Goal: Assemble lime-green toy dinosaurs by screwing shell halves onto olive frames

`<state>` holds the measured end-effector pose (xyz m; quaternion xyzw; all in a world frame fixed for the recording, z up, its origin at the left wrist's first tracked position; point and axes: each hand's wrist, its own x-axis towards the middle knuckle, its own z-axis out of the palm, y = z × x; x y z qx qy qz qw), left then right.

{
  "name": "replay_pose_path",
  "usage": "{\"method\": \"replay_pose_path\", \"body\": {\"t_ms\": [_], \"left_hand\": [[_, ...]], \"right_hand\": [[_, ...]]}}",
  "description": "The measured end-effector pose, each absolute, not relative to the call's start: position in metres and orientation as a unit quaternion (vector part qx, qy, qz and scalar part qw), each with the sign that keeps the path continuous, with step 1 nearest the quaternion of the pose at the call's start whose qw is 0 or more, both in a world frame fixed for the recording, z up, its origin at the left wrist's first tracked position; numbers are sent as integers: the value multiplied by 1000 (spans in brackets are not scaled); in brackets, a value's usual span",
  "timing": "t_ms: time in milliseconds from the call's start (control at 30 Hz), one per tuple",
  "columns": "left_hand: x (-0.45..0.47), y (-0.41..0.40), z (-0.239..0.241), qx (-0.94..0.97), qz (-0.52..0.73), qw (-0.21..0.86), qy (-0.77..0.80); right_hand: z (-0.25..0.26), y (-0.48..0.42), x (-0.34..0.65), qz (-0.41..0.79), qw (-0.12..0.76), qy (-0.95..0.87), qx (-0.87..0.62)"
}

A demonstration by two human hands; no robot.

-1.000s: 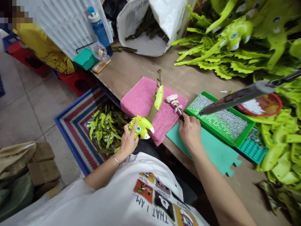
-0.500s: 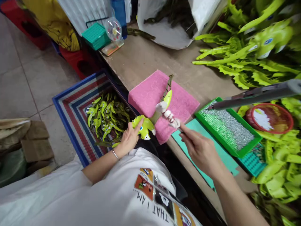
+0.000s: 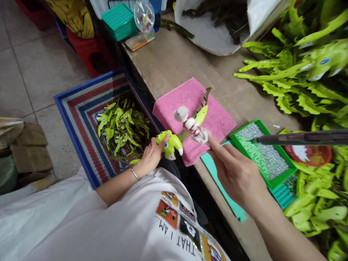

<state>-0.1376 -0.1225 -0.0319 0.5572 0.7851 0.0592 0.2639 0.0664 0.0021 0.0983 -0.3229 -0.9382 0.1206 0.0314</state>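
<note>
My left hand (image 3: 152, 156) is closed round a lime-green toy dinosaur's head (image 3: 175, 146), which has a blue eye and white horn tips. The toy's body lies over a pink padded block (image 3: 167, 105), with a lime-green piece (image 3: 201, 115) and a dark green tail (image 3: 208, 95) on top. My right hand (image 3: 235, 170) grips a small hammer-like tool (image 3: 192, 127) with white wrapping round it. Its rounded head is smeared by motion and appears to hang above the block. Most of its handle is hidden in my fingers.
At my left, a striped, blue-rimmed crate (image 3: 78, 130) holds several toy dinosaurs. Right of the block, a green tray (image 3: 280, 174) carries small silvery pieces, and a dark rod (image 3: 299, 138) reaches over it. Lime-green parts (image 3: 307, 195) are heaped at the right. A white sack (image 3: 201, 40) lies behind.
The hammer-like tool has shifted left and seemingly up, away from the lime-green piece on the block. My left hand keeps its hold on the toy. The whole view has shifted slightly.
</note>
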Motion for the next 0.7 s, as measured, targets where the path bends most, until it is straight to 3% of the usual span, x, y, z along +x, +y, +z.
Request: {"method": "replay_pose_path", "body": {"t_ms": [67, 200, 267, 400, 533, 700], "left_hand": [[-137, -124, -35, 562, 63, 248, 786], [-132, -126, -37, 568, 59, 220, 791], [-128, -127, -37, 567, 52, 203, 796], [-125, -133, -40, 569, 60, 95, 814], [-144, -146, -55, 579, 157, -38, 799], [-181, -157, -77, 563, 210, 2, 799]], "right_hand": [[90, -2, 68, 117, 46, -933, -338], [62, 1, 66, 106, -72, -925, -357], [59, 5, 65, 132, -44, -925, -354], [68, 7, 74, 179, 177, -889, -381], [65, 3, 92, 257, 387, -763, -449], [51, 1, 103, 366, 556, -601, -442]]}}
